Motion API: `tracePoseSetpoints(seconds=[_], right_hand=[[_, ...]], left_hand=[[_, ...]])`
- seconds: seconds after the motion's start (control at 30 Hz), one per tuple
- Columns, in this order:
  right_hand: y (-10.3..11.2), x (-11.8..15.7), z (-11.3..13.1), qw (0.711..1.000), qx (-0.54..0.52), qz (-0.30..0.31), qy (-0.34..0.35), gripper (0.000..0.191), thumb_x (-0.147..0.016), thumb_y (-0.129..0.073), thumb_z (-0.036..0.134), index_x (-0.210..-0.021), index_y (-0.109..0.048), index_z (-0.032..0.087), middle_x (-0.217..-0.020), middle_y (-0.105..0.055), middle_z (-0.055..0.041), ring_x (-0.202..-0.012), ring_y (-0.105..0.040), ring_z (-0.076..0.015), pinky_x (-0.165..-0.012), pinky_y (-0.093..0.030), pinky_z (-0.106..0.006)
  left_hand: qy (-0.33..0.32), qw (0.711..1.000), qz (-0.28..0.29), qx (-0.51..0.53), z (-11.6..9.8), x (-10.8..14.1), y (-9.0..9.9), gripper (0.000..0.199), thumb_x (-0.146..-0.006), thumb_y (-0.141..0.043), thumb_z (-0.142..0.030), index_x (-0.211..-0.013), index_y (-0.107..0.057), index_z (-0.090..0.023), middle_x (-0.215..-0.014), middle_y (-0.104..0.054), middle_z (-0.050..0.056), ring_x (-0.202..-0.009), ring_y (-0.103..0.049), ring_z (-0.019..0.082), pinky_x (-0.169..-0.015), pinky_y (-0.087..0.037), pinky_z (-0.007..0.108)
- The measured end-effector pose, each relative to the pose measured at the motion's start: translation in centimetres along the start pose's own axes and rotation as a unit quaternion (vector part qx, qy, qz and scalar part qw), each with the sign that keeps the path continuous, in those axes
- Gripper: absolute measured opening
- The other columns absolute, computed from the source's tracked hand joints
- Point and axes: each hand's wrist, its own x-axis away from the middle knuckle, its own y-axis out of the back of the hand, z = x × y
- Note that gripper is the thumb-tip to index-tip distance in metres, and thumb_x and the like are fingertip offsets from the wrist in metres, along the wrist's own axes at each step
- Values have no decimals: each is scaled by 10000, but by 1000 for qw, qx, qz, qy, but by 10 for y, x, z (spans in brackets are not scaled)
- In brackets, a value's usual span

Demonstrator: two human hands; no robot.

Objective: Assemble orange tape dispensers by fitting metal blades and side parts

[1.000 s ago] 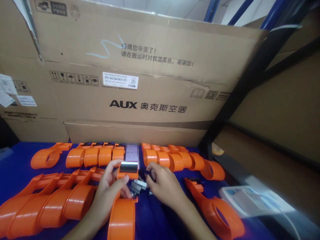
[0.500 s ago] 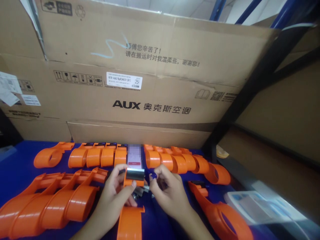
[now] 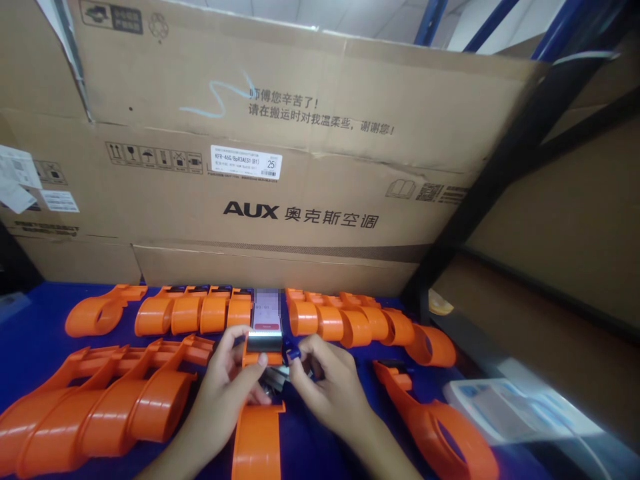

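Note:
My left hand [image 3: 233, 373] grips an orange tape dispenser [image 3: 257, 447] by its head, which has a dark plate with a toothed edge [image 3: 265, 341]. The thumb presses on the orange part below the plate, and the dispenser's round body hangs toward me. Just right of the head, my right hand [image 3: 323, 373] pinches a small dark blue piece [image 3: 291, 351] between thumb and fingers. That piece is close to the plate's right end; whether they touch is unclear. Small metallic pieces [image 3: 276, 379] lie between the hands, partly hidden.
A phone [image 3: 267, 310] stands behind the hands. Orange dispensers line the back left [image 3: 187, 313] and back right [image 3: 355, 325], with more at the front left [image 3: 110, 407] and one at the right [image 3: 455, 433]. A cardboard wall [image 3: 300, 260] closes the back; a white-blue package [image 3: 515, 407] lies right.
The blue piece in my right hand has come slightly nearer the dispenser's head. Both hands appear shifted a little left, along with the whole view.

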Motion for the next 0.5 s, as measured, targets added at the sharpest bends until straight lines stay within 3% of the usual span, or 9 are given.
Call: tracePoseSetpoints(seconds=[0.5], right_hand=[[-3, 1, 2, 1000, -13, 25, 14, 158, -950, -557, 193, -805, -509, 233, -698, -563, 19, -588, -501, -137, -572, -378, -263]], left_hand=[[-4, 1000, 8, -5, 0, 1, 0, 425, -892, -741, -362, -1224, -487, -291, -885, -678, -44, -537, -670, 122, -593, -618, 290]])
